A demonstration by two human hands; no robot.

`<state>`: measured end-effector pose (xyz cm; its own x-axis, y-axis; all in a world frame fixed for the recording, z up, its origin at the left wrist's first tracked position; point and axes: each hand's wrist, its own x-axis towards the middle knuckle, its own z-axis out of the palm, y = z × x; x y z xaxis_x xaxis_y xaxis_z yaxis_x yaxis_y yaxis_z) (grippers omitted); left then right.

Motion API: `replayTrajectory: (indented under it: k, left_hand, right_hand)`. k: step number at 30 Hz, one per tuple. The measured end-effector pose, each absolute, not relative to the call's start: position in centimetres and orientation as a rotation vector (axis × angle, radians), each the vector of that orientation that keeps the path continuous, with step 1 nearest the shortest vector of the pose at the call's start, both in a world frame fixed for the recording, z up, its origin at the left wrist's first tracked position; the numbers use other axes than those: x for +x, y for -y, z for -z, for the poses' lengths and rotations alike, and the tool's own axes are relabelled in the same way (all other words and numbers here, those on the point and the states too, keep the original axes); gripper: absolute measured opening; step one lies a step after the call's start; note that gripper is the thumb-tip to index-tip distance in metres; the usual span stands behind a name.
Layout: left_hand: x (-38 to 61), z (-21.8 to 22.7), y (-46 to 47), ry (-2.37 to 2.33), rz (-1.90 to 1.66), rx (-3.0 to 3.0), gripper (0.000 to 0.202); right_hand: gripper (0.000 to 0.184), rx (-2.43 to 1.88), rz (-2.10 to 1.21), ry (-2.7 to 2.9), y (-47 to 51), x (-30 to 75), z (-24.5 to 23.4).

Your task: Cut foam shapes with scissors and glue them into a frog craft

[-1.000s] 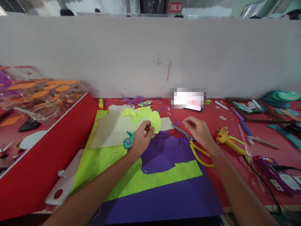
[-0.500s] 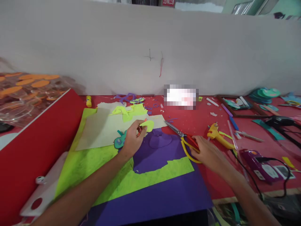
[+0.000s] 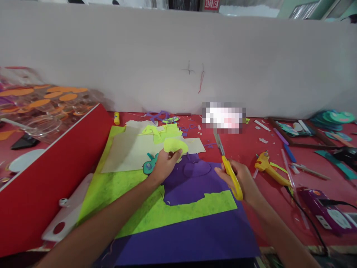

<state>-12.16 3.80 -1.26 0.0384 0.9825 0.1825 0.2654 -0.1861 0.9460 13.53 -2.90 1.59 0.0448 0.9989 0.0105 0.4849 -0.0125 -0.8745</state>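
Observation:
Between the thumb and fingers of my left hand (image 3: 166, 163) is a small rounded piece of yellow-green felt (image 3: 175, 145). My right hand (image 3: 240, 180) is closed on yellow-handled scissors (image 3: 229, 169), held upright with the blades pointing away from me. Under both hands lies a purple sheet (image 3: 184, 186) with an outline drawn on it, on top of a lime green felt sheet (image 3: 131, 208). A teal cut-out (image 3: 150, 165) sits just left of my left hand, partly hidden by it. Off-white paper (image 3: 122, 152) and yellow-green scraps (image 3: 164, 132) lie beyond.
A yellow glue gun (image 3: 272, 171) and a purple box with a cable (image 3: 326, 212) stand at right. Farther back are a brown frame (image 3: 304, 139) and stacked teal cut-outs (image 3: 331, 119). A red divider (image 3: 55, 178) borders the left; a glue stick (image 3: 116, 118) stands behind.
My right hand has lifted the scissors off the table and turned them upright. The felt piece in my left hand has been turned and shows more of its face. The view has shifted left.

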Motion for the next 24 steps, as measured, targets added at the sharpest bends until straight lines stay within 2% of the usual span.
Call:
replayTrajectory:
  k: [3, 5, 14, 17, 21, 24]
  left_hand:
    - [-12.2, 1.4, -3.8, -1.276, -1.215, 1.543, 0.033]
    - [-12.3, 1.4, -3.8, -1.265, -1.239, 1.539, 0.034]
    - [-12.5, -0.5, -4.4, -1.213, -1.346, 1.585, 0.028]
    - [-11.8, -3.4, -6.8, -1.205, -1.443, 1.595, 0.032]
    - [-10.4, -8.4, -10.5, -1.093, -1.393, 1.710, 0.016]
    - [-9.3, -10.8, -10.8, -1.060, -1.417, 1.635, 0.014]
  right_hand:
    - [0.038, -1.277, -1.327, 1.370, 1.2, 10.2, -2.2]
    - [0.041, -1.030, -1.476, 1.326, 0.0, 8.4, -1.9]
    - [0.071, -0.683, -1.822, 1.092, -1.0, 7.2, 0.6]
    - [0.073, -0.668, -1.795, 1.141, -0.7, 7.9, -0.2]
    - [0.083, -0.724, -1.550, 1.282, -0.9, 8.2, -0.5]
    - [0.075, -0.757, -1.318, 1.354, -1.1, 8.1, 0.1]
